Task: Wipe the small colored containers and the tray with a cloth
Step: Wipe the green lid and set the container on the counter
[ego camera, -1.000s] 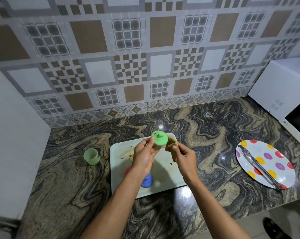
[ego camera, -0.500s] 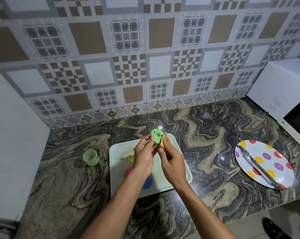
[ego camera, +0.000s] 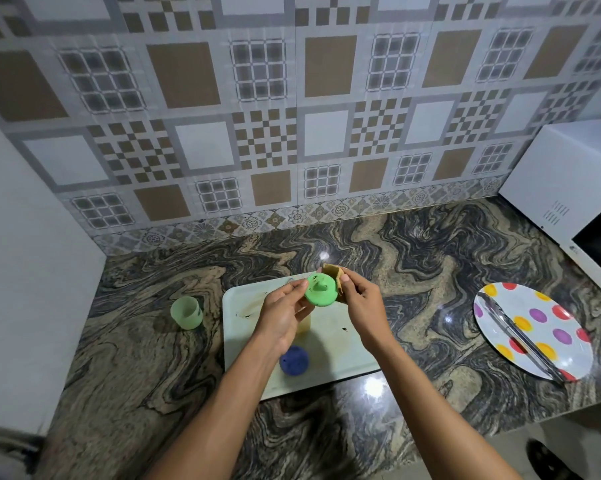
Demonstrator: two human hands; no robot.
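Left hand pinches green container | right hand grips cloth | above tray far edge

We look down on a countertop of swirled black and tan stone that fills the lower half of the frame. A pale tray lies flat at its centre. A small green cup stands upright just left of the tray, apart from it. At right lies a white plate with coloured dots, and a white microwave sits at the right edge.
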